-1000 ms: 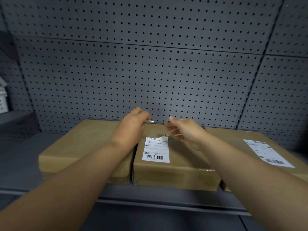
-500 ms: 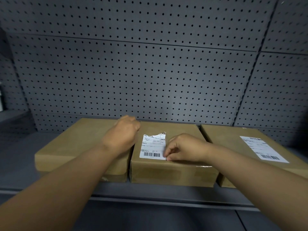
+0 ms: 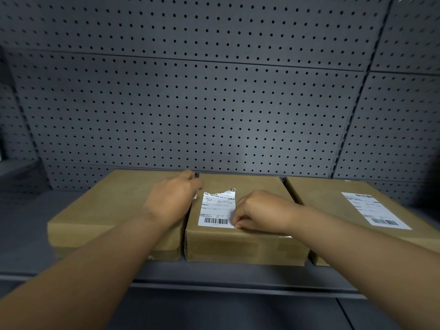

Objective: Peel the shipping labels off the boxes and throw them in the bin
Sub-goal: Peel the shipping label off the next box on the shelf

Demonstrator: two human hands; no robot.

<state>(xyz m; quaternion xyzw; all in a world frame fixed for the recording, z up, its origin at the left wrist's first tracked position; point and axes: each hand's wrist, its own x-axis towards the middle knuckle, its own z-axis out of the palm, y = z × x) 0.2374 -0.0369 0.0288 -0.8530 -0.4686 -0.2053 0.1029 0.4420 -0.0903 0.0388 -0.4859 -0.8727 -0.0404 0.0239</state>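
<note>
Torn shipping label (image 3: 217, 210) sits on top of the middle box (image 3: 240, 225), toward its front-left. Its top-left corner is ripped away, leaving a jagged edge. Readable on it: one barcode along the bottom edge, a small barcode fragment at the top right, and a printed digit string near the top; the rest of the print is too small to read.

Right hand (image 3: 259, 213) rests on the middle box just right of the label, fingers curled, thumb and fingertips pinching the label's lower-right corner.

Left hand (image 3: 173, 201) is curled at the seam left of the middle box, over the back-right part of the left box (image 3: 107, 215). A small white scrap (image 3: 195, 197) shows at its fingers; looks pinched, but the hand is blurred and I can't tell for sure.

Box count: three brown cardboard boxes in a row. The left one touches the middle box and shows no label on its visible top. The right box (image 3: 333, 206) sits just right of the middle box and carries one intact label (image 3: 373, 210) with barcodes at top and bottom; its text is unreadable.

Label count: two, one torn and one whole.

All three boxes sit on a grey shelf (image 3: 214, 277), with grey pegboard (image 3: 214, 103) behind them.
</note>
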